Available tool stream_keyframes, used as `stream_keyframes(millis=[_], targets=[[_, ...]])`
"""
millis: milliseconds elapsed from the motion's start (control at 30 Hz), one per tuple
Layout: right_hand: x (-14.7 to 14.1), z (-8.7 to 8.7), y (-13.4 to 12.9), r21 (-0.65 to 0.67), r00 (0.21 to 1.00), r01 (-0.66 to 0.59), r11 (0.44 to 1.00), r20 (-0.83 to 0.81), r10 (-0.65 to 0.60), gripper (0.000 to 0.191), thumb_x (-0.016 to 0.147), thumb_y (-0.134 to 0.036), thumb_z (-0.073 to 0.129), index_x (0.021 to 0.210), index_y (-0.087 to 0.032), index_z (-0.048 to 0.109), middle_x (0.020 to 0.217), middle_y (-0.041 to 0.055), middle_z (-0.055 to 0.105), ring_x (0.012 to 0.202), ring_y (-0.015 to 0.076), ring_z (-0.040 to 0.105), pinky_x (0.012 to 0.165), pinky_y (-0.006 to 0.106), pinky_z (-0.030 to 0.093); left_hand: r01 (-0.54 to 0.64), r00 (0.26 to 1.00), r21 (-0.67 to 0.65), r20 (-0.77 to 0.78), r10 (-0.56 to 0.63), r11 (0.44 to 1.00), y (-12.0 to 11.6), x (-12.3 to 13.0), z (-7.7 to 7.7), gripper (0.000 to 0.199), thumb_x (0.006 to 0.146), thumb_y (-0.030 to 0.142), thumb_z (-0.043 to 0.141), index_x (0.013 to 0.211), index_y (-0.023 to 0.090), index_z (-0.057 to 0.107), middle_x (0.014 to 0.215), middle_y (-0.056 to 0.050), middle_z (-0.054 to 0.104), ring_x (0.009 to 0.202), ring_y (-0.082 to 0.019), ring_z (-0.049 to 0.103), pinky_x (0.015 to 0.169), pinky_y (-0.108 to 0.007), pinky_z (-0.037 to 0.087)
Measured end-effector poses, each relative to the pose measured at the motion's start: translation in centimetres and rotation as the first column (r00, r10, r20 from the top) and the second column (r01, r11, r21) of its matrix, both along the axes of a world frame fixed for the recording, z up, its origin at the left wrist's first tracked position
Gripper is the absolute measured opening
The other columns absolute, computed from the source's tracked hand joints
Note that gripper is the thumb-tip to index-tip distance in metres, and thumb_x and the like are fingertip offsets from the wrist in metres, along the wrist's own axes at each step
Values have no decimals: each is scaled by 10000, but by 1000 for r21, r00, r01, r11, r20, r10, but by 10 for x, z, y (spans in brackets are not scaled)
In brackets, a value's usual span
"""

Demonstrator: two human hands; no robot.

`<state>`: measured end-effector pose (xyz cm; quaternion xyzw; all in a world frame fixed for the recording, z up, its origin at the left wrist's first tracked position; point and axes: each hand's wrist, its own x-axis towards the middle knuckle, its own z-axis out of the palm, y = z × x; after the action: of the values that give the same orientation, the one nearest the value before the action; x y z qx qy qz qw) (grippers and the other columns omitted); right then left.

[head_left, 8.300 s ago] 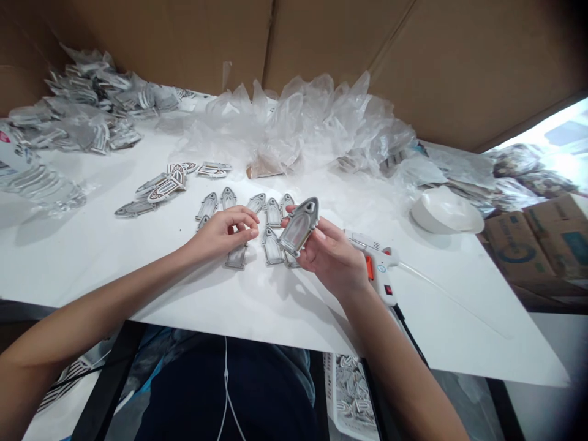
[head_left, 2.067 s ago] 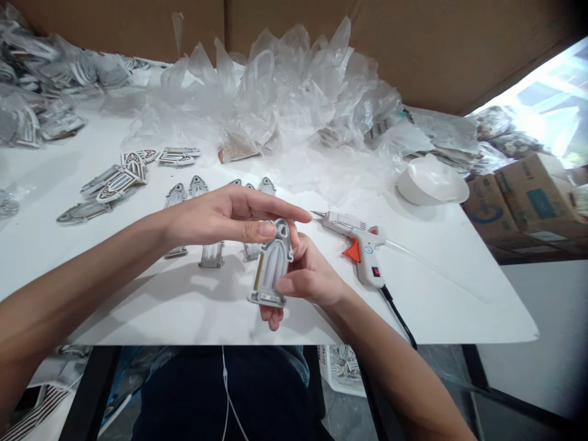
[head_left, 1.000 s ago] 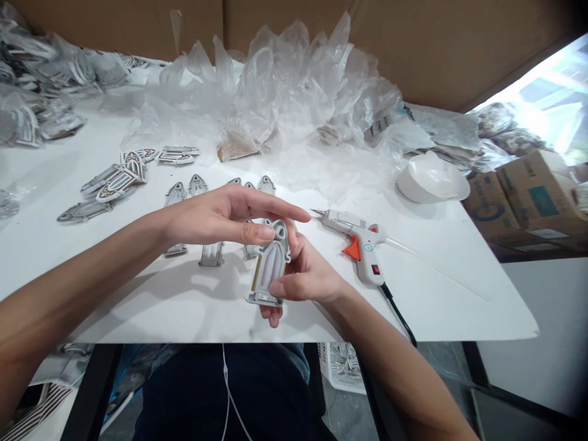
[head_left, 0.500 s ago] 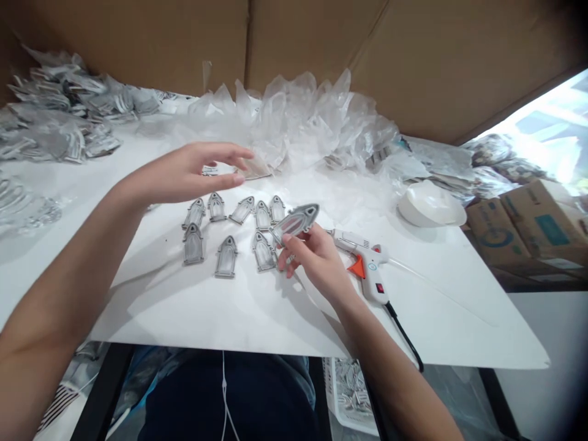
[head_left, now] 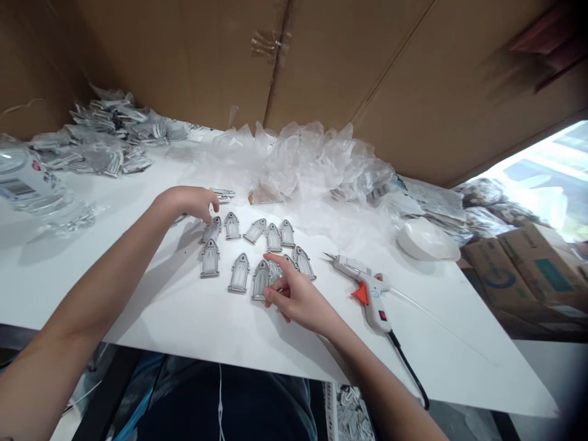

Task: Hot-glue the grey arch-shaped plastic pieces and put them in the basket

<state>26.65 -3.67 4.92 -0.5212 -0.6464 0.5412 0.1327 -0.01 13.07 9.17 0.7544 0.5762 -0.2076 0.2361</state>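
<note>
Small grey window-shaped pieces with pointed arches lie in loose rows on the white table [head_left: 184,309]. My right hand [head_left: 298,297] is over the nearest of them, its index finger stretched out and its thumb at the edge of one arched piece [head_left: 260,282]. That piece rests on the table, and others are partly hidden under the fingers. My left hand [head_left: 193,202] is farther back on the left, fingers bent downward and apart, beside a small stack of similar pieces [head_left: 223,193]. Nothing shows between its fingers.
A white glue gun [head_left: 367,285] with an orange trigger lies to the right, its cord running off the front edge. Crumpled plastic bags [head_left: 316,159] line the back. A white bowl [head_left: 427,239], a clear bottle [head_left: 41,190] and bagged pieces [head_left: 114,131] stand around.
My right hand has lowered the arched piece from the air onto the table and loosened its fingers. My left hand has moved down toward the stack at the back. The view has shifted.
</note>
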Motion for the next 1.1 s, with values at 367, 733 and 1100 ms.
stream_keyframes(millis=[367,733,1100], targets=[[2,4,0,178,989,-100,979,123,79,507,911,-347,501,1388,-216,389,661,-35,584,535,78,467,531,193,325,-142,985,-197,69,158,970,-7,16,-11,905,582,478,770,1359,137,454,1050,-176,684,840,-250,686,680,-284,558],[106,28,-42,626,504,443,642,418,-756,455,846,-615,465,877,-199,646,735,49,647,674,180,589,614,281,385,-210,953,-280,155,260,937,-2,18,-20,901,506,336,828,1287,130,429,1166,-199,624,787,-220,697,633,-259,586],[118,-7,-31,430,334,460,777,727,-600,619,746,-776,457,872,-185,594,950,105,668,902,274,629,619,314,378,-192,908,-244,323,266,951,3,13,-31,768,403,244,813,1114,108,554,1063,-165,660,669,-201,654,562,-267,542]])
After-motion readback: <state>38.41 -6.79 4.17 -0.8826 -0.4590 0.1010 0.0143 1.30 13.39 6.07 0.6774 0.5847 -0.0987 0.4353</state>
